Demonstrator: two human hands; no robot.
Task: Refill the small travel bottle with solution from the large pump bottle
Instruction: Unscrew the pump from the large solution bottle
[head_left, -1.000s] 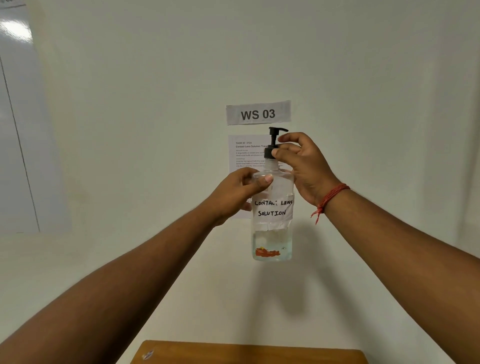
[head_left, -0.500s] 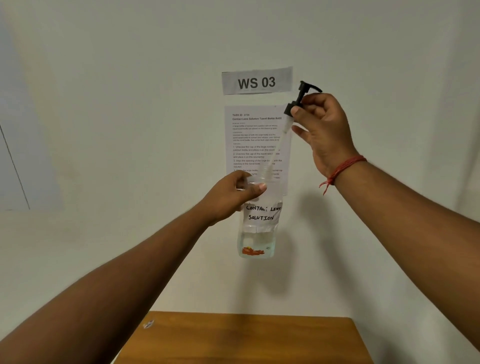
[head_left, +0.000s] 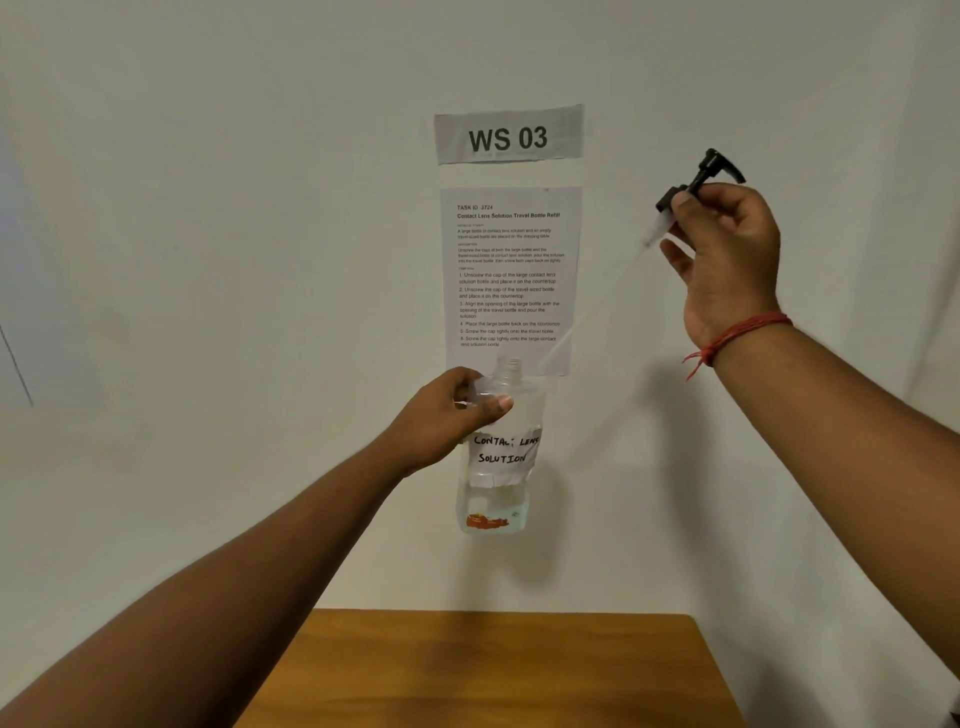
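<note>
I am watching a wooden table sitting near the bottom edge below a wall sheet and a "WS 03" sign. The left hand is gripping the uncapped large pump bottle by its shoulder at centre. The right hand is pinching the pump head well apart, up right, its clear tube slanting down-left.

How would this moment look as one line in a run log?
step: pump removed | left hand: holds large bottle, neck open | right hand: holds pump head aloft | travel bottle: unseen
</note>
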